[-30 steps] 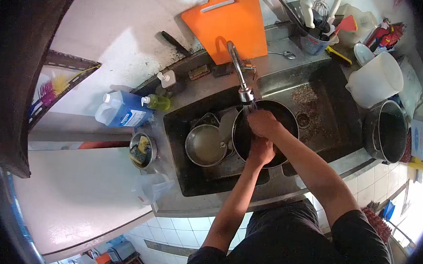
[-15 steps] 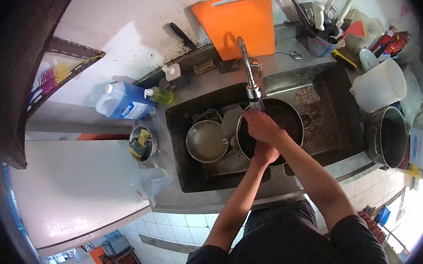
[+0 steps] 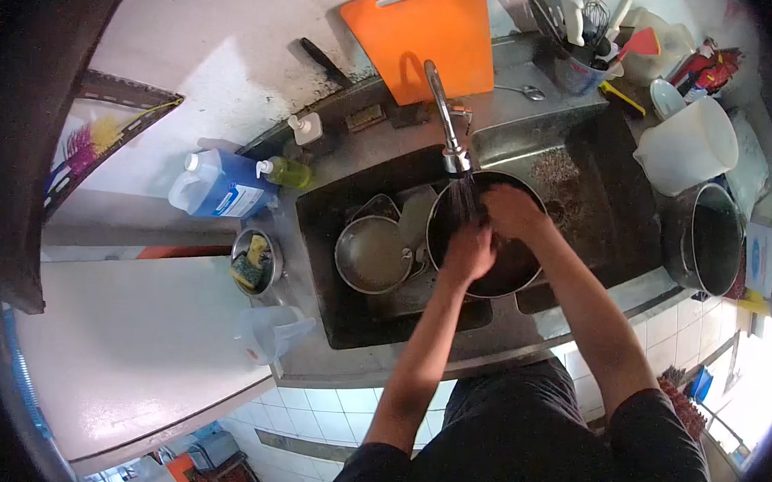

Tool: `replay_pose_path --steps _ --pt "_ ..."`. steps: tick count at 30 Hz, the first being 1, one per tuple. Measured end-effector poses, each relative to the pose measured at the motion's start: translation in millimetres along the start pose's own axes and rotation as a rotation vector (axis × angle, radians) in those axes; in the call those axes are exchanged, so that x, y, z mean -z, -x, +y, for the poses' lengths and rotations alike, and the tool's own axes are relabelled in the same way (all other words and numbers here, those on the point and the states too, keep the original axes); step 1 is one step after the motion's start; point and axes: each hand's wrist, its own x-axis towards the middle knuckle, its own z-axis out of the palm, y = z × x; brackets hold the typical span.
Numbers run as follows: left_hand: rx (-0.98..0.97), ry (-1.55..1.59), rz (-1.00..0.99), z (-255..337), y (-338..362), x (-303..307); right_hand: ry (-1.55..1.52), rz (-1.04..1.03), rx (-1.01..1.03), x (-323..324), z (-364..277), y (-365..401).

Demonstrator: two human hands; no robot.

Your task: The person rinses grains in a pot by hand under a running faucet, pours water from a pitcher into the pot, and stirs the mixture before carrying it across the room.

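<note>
Head view: water [image 3: 466,200] runs into the big pan [image 3: 515,268] in the sink [image 3: 354,326] — rinsing, I think. Left hand [image 3: 471,251] and right hand [image 3: 513,212] look half curled inside — can't tell if they hold anything. Next move needs a careful grip.

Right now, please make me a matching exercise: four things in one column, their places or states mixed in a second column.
1. Cutting board
2. Faucet
3. Sponge
4. Spoon

A. in a small metal bowl
B. spraying water over the pan
C. leaning against the wall
D. lying on the counter

Pairs: 1-C, 2-B, 3-A, 4-D
</note>
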Motion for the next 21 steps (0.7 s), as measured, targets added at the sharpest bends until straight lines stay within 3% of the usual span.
replay_pose_path --steps 1,3,4,6,10,11,13,14,16,19,20,21 --pt "-0.076 -0.061 0.119 -9.3 -4.9 1.7 -0.003 -0.008 -0.004 0.8 3.7 3.3" --pt "-0.052 -0.105 0.124 -27.9 -26.3 -6.7 -0.074 -0.308 -0.13 1.3 9.1 12.3" --pt "-0.032 -0.157 0.138 -29.6 -31.7 -9.5 -0.073 -0.314 -0.135 -3.7 5.8 22.0" --pt "0.03 -0.14 0.124 -23.0 -33.8 -16.4 -0.11 -0.093 -0.061 -17.3 -5.7 47.8" --pt "0.17 0.024 0.128 -14.8 -29.4 -20.2 0.091 -0.231 -0.067 -54.1 -16.1 45.4" --pt "0.162 0.022 0.12 -14.2 -29.9 -16.3 0.057 -0.183 -0.177 -58.5 -23.8 46.1" --pt "0.264 -0.091 -0.266 -4.2 -30.5 5.3 0.016 -0.131 -0.293 -71.3 -30.4 42.2" --pt "0.257 -0.097 -0.265 -3.3 -31.7 4.2 -0.059 -0.012 -0.339 -78.5 -30.8 35.5" --pt "0.301 0.098 0.089 -10.9 -29.7 -10.5 -0.138 0.108 -0.386 -83.3 -28.2 30.8" --pt "0.267 0.072 -0.066 -35.7 -38.7 -17.3 -0.392 0.16 -0.285 -85.0 -17.2 24.5" --pt "0.263 0.071 -0.058 -39.6 -39.9 -20.2 -0.407 0.234 -0.243 -89.9 -12.8 23.9" --pt "0.283 0.373 0.103 -42.6 -38.7 -22.6 -0.42 0.307 -0.198 -91.8 -9.1 21.3"
